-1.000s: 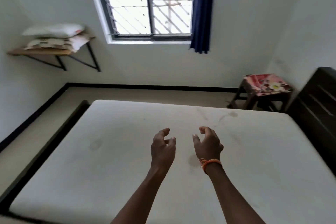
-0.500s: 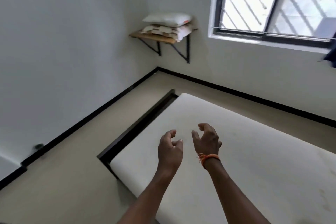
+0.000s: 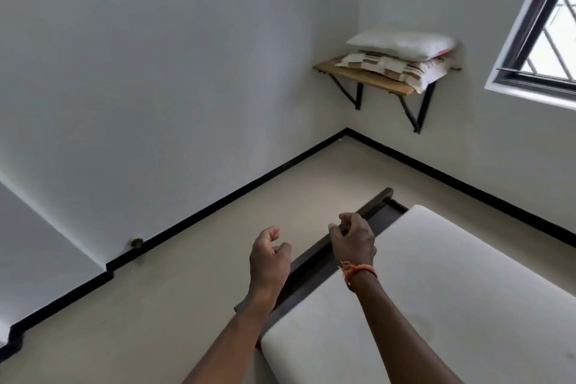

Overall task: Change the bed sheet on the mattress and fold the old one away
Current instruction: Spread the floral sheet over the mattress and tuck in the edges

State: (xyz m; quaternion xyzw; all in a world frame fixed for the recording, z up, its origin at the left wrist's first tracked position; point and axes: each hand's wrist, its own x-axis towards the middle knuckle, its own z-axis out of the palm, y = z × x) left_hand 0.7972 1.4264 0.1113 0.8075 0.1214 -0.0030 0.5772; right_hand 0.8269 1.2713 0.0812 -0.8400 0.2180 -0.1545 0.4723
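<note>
Hovering with loosely curled, empty fingers, the left hand (image 3: 269, 262) and right hand (image 3: 353, 243) flank the bare mattress (image 3: 436, 290); fetch the fresh sheet next, none visible here.

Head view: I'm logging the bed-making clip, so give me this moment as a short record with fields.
mattress: bare white mattress, no sheet on it, lying in a dark bed frame
left hand: left hand raised over the floor beside the frame, fingers loosely curled, holding nothing
right hand: right hand raised over the frame edge, fingers loosely curled, holding nothing; orange thread on the wrist
shelf: wall shelf with two stacked pillows
sheets: none in view
</note>
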